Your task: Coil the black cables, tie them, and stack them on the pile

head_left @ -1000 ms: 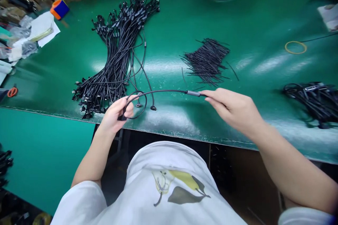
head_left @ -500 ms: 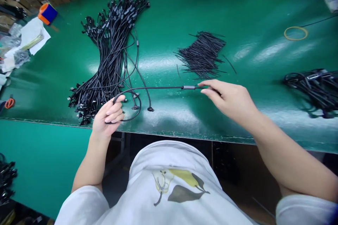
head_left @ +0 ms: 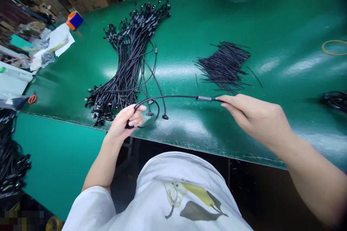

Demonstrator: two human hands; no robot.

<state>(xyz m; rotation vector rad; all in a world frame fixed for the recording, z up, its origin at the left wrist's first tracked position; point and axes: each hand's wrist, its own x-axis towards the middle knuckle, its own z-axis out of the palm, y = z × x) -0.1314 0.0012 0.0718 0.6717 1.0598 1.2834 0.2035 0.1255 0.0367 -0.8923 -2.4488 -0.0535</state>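
Pinching black cable at loop with left hand, just past grey sleeve with right hand; held over green table, near cable bundle.

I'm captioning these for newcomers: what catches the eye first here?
A large heap of black cables sprawls on the green table, left of centre. Near the table's front edge, the left hand and right hand hold one cable between them. Right of the heap lie thin black strips.

Green table: spreads before you.
Cable bundle: left, reaching near your front edge.
Black strips: piled mid-table.
Orange-blue roll: your far left corner.
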